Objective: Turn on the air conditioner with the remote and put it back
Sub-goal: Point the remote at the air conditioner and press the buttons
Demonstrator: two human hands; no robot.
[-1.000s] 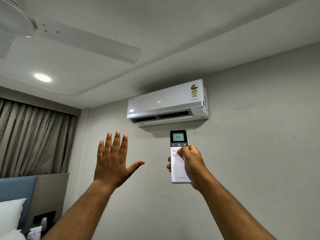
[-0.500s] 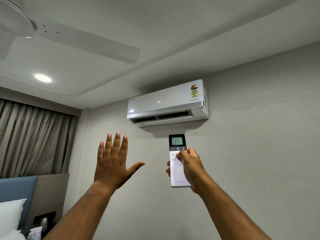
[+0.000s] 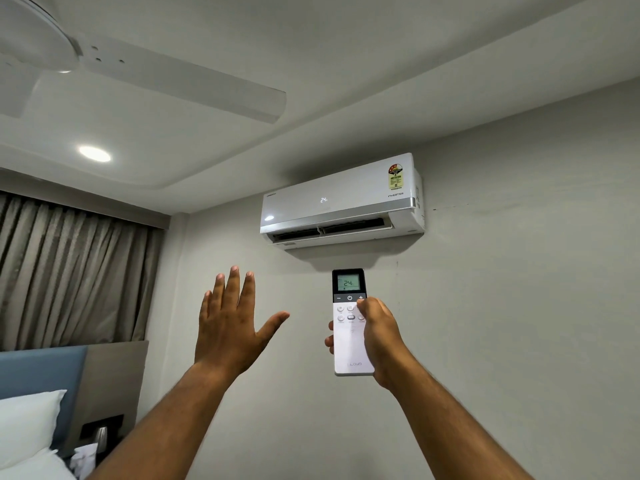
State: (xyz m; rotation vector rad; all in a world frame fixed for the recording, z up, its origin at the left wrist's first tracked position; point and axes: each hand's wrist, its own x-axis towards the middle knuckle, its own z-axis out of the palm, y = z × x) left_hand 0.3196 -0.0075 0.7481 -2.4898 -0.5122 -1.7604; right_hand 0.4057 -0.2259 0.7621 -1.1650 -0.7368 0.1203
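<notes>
The right hand (image 3: 379, 344) is gripping the remote (image 3: 350, 327) upright, with its screen end aimed up at the air conditioner (image 3: 341, 202) mounted high on the wall (image 3: 519, 306), likely so the signal has a straight path to the unit. The fingers are wrapping behind the white body while the thumb (image 3: 365, 304) is resting at the right of the button rows, just below the plus key and beside the power key, which suggests a press is being made or just finishing. The remote's screen is reading 24, and the same 24 is glowing on the front of the air conditioner, whose lower flap is standing ajar; judging by that, the unit is already running and the switching-on part seems done. The left hand (image 3: 230, 327) is raised beside the remote, empty, palm toward the wall, with 4 fingers straight up and the thumb spread wide, probably feeling for the air coming down from the vent. The remote is sitting between the 2 hands in view, enclosed by the right and apart from the left, directly below the unit. Where it belongs is not showing, so putting it back is yet to come
</notes>
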